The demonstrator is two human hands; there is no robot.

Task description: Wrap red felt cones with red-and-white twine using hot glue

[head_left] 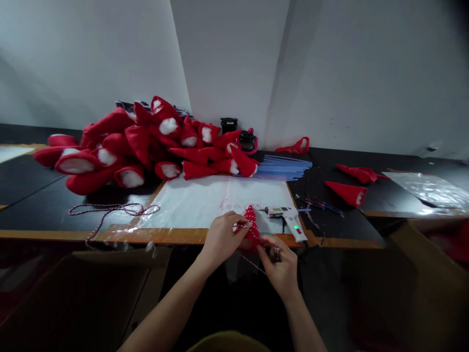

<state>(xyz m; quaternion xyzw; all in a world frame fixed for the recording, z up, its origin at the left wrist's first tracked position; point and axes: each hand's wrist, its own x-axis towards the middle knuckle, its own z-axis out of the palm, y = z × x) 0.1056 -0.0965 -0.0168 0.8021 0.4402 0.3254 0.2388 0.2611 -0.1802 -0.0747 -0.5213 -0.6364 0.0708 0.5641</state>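
Between my hands, at the table's front edge, is a small red felt cone with a red-and-white twisted cord wound around it. My left hand is closed, its fingertips pinching the cord against the cone's left side. The cone's lower right edge is held by my right hand, fingers curled. A small dark object shows among the right fingers; its kind is unclear. One end of the cord hangs below the cone. A white glue gun with a green light lies just beyond my right hand.
Stuffed red cones are heaped at the back left. Translucent bluish glue sticks lie behind a white sheet. More cord trails over the left front edge. Other red cones and thin pens lie right.
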